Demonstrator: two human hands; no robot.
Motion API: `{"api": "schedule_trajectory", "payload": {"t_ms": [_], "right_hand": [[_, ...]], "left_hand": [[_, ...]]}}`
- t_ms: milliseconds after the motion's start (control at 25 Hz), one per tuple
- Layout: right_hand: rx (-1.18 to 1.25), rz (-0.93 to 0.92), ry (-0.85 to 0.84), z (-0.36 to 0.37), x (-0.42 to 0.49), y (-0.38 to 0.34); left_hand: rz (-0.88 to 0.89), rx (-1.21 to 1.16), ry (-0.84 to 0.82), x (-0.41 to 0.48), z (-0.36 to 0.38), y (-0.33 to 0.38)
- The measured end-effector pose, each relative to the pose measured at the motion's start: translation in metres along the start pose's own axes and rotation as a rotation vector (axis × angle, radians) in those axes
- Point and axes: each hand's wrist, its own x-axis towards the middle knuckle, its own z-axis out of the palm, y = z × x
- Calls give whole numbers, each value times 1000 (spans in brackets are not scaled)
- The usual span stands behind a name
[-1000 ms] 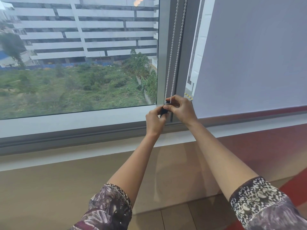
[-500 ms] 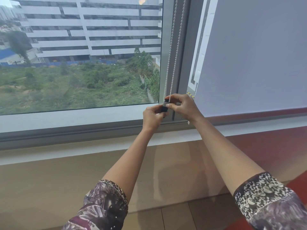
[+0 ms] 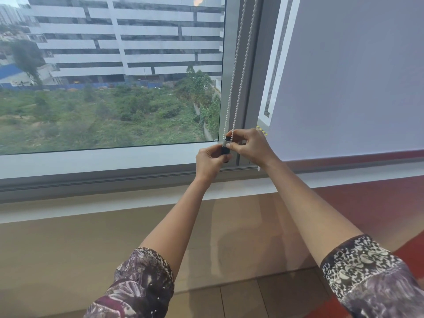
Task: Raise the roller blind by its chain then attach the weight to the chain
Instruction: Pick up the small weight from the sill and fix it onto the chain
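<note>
Window frame (image 3: pixel 231 65) behind: weight (image 3: pixel 226 148) pinched between left hand (image 3: pixel 210 160), right hand (image 3: pixel 250 145), chain (image 3: pixel 238 65) above.

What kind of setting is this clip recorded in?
Probably an upper-floor room, maybe an office: a big window overlooking scrubland and a tall building, a lowered blind on the next pane, and a bead chain.

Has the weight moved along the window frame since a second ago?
No. The weight sits at the same spot by the window frame's lower corner.

White beaded chain (image 3: pixel 238 65), matt grey blind fabric (image 3: pixel 355 76), glossy dark weight (image 3: pixel 225 149).
</note>
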Motion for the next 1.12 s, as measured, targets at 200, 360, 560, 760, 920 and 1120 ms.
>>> {"api": "schedule_trajectory", "payload": {"t_ms": [200,360,560,760,920,1120], "right_hand": [[-42,-19,-40,-5,1,-1],[-42,-15,-99,-11,7,-1],[23,41,-147,-16,15,-1],[40,50,-211,-18,21,-1],[-4,35,-235,-19,24,-5],[-21,32,-212,-12,24,-7]], "left_hand": [[56,146,-73,4,-8,0],[29,165,-90,6,-6,3],[15,126,-89,8,-8,1],[11,103,-126,12,-13,1],[6,83,-133,13,-15,-2],[23,98,-21,10,-10,-3]]}}
